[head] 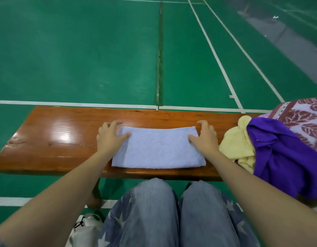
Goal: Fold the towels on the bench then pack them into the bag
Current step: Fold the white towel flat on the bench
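Observation:
A light blue towel [158,148], folded into a rectangle, lies flat on the middle of the brown wooden bench [61,139]. My left hand [110,137] grips its far left corner, thumb on top and fingers curled over the edge. My right hand [204,138] grips the far right corner the same way. A yellow towel [236,145], a purple towel [282,157] and a red-and-white patterned towel [305,118] lie heaped at the bench's right end. A whitish bag [84,230] sits on the floor at the lower left.
The bench stands on a green court floor [82,50] with white lines. My knees in blue star-print jeans [172,211] are just in front of the bench. The bench's left half is bare and glossy.

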The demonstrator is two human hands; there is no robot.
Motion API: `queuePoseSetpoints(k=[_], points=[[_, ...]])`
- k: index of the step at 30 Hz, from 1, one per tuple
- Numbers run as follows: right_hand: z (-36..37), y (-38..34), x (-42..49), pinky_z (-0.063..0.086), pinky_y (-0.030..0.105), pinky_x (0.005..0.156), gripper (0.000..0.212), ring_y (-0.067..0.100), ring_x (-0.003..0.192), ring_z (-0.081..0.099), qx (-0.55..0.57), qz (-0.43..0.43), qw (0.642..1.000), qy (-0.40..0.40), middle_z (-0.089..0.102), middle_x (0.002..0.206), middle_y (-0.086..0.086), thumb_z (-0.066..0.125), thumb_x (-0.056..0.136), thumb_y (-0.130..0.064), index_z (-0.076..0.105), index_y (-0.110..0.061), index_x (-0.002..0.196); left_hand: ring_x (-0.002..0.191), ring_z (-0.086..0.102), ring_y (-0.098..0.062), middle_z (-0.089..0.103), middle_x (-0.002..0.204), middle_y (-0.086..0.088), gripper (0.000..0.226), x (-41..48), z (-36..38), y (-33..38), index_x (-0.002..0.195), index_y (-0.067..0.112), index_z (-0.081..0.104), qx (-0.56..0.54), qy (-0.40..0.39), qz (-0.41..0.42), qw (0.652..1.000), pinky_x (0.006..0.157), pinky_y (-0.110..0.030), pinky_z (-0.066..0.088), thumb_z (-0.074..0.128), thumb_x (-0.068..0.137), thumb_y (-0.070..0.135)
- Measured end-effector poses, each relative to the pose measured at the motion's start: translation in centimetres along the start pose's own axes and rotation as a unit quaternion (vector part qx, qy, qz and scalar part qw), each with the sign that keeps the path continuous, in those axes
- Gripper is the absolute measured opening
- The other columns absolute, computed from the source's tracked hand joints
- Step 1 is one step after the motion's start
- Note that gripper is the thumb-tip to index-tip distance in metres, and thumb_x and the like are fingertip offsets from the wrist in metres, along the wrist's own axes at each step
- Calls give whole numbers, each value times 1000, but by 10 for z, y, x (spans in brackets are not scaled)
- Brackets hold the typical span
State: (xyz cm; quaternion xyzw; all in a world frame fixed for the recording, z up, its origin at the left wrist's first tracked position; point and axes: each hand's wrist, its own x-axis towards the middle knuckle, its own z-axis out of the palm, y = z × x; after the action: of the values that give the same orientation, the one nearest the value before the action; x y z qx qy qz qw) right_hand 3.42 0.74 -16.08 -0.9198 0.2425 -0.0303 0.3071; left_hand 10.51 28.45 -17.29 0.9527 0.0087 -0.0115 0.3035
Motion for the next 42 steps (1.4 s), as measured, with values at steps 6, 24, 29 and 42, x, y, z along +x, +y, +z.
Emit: queuePoseSetpoints(k=[6,24,29,42], points=[[-9,-4,-17,45,26,64,59,23,83,52,6,-16,995,-102,35,129,15,59,89,-15,30,-32,137,133,29,-25,34,144,-5,54,-22,-18,-4,132,29,48,-37,-132,45,990,109,-46,28,70,82,31],[-25,-48,-25,44,8,60,61,22,95,49,108,-28,979,-169,29,146,15,58,80,5,45,-8,139,136,22,-25,28,148,-1,60,-27,-33,-20,132,27,51,23,-207,55,976,113,-48,24,75,77,32],[-3,-108,-31,38,10,36,70,21,71,51,124,-65,972,-188,31,140,15,58,78,10,35,-3,143,135,22,-25,29,147,0,61,-25,-45,-29,132,28,50,4,-202,50,978,112,-49,26,76,77,29],[80,-152,-60,53,29,80,69,25,105,55,130,-109,934,-314,23,148,8,65,87,-17,30,-20,146,128,39,-22,44,136,-3,44,-21,-60,-57,131,22,51,-68,-168,53,982,108,-43,35,61,88,15]])
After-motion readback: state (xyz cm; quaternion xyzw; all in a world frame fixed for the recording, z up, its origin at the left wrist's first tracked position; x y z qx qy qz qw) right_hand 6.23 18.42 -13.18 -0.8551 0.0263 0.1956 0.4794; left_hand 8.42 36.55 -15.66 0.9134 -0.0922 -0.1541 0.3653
